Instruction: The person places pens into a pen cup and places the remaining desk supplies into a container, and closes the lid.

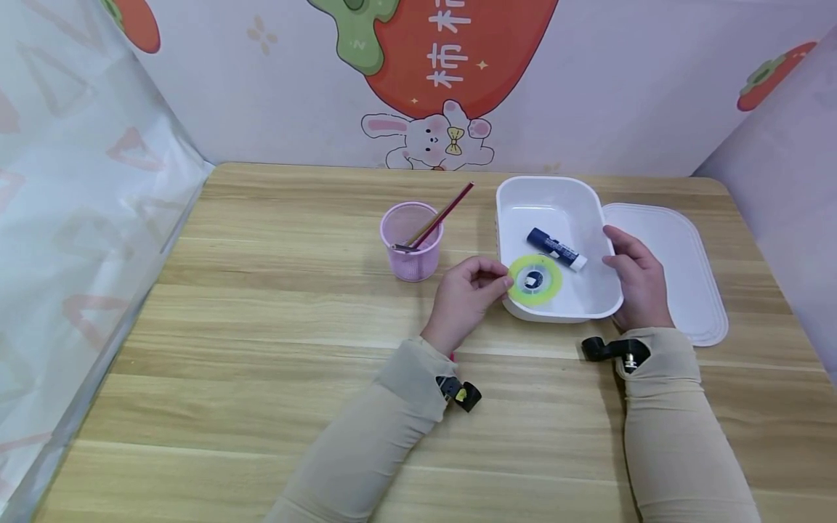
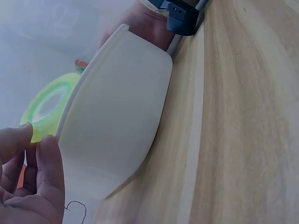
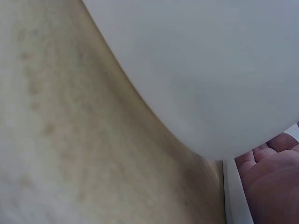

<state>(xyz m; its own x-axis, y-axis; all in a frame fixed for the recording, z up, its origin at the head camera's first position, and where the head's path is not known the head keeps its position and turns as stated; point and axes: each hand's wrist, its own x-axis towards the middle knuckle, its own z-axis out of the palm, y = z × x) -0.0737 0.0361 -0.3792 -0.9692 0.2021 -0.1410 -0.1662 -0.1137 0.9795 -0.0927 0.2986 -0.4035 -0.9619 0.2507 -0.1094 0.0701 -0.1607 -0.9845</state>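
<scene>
My left hand (image 1: 467, 298) pinches the edge of a flat yellow-green roll of tape (image 1: 553, 280) between thumb and fingertips. In the left wrist view the roll (image 2: 70, 86) is tilted up at the rim of a white plastic box (image 2: 117, 102). From above, the roll overlaps the box's near left corner. Inside the box (image 1: 523, 190) lies a dark blue glue stick (image 1: 552, 247) with a white end. At the box's right side my right hand (image 1: 641, 283) grips the rim and wall. The right wrist view shows its palm (image 3: 275, 182) beside the box, with the fingertips hidden.
A white lid (image 1: 693, 290) lies flat on the wooden table (image 1: 261, 349), right of the box and partly behind the right hand. Left of the box stands a pink mesh cup (image 1: 415, 269) with several pencils (image 1: 451, 207) leaning in it. A printed wall (image 1: 608, 94) rises behind the table.
</scene>
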